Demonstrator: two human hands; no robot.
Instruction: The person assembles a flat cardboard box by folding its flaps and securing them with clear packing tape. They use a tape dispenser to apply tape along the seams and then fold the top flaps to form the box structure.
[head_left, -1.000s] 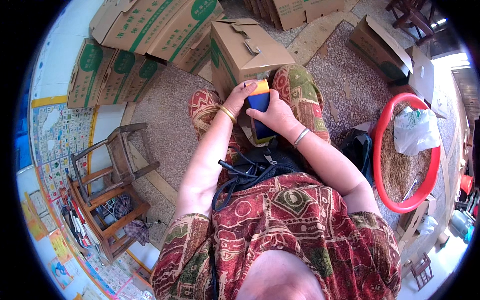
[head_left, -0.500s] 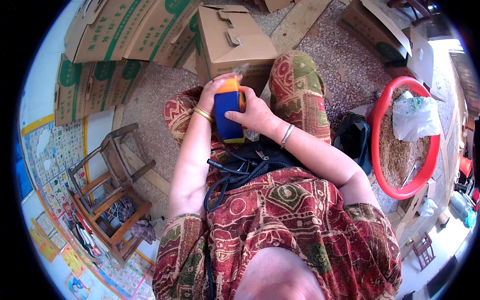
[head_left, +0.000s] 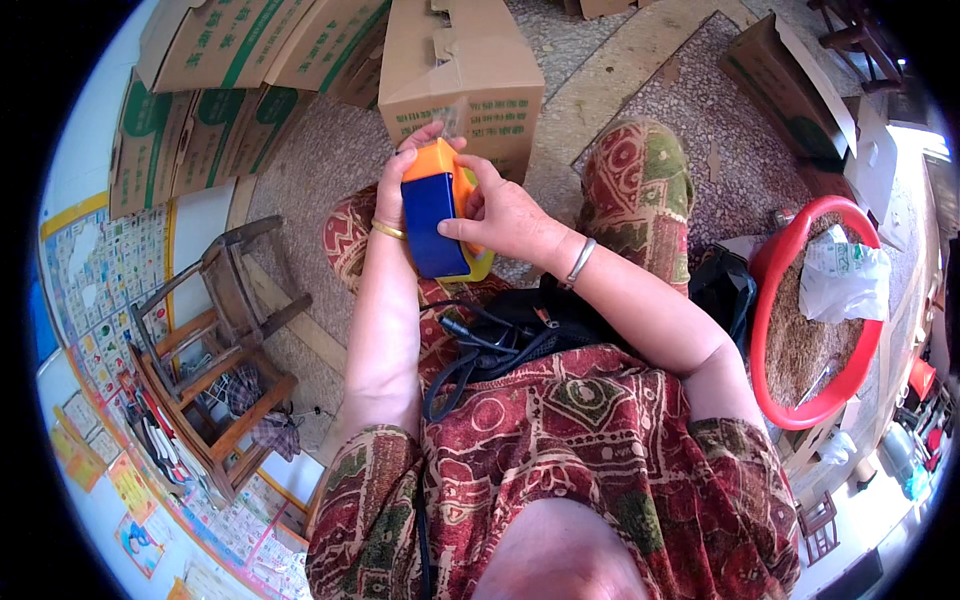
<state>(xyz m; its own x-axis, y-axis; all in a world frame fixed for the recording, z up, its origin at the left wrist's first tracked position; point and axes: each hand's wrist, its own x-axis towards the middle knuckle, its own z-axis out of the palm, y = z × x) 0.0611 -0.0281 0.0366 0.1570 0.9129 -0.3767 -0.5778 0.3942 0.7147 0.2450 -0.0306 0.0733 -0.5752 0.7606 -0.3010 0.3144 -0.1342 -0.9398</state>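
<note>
Between my two hands is a blue and orange tape dispenser, held above my lap in front of the carton. My left hand wraps its left side and orange far end, fingers partly hidden behind it. With the thumb against its blue face, my right hand grips the right side, fingers bent at the orange part. Just beyond stands a closed brown cardboard carton, with a strip of clear tape on its near edge. Whether the tape joins the dispenser is hidden by my fingers.
Stacked brown cartons rise at the far left, above a wooden chair. To the right lies a red tub of brown grain-like material with a white plastic bag on it. An open carton stands far right.
The view has shifted, so the carton sits higher and the red tub lower. The dispenser has come slightly left and tilted; its orange right side shows more. Both hands keep hold.
</note>
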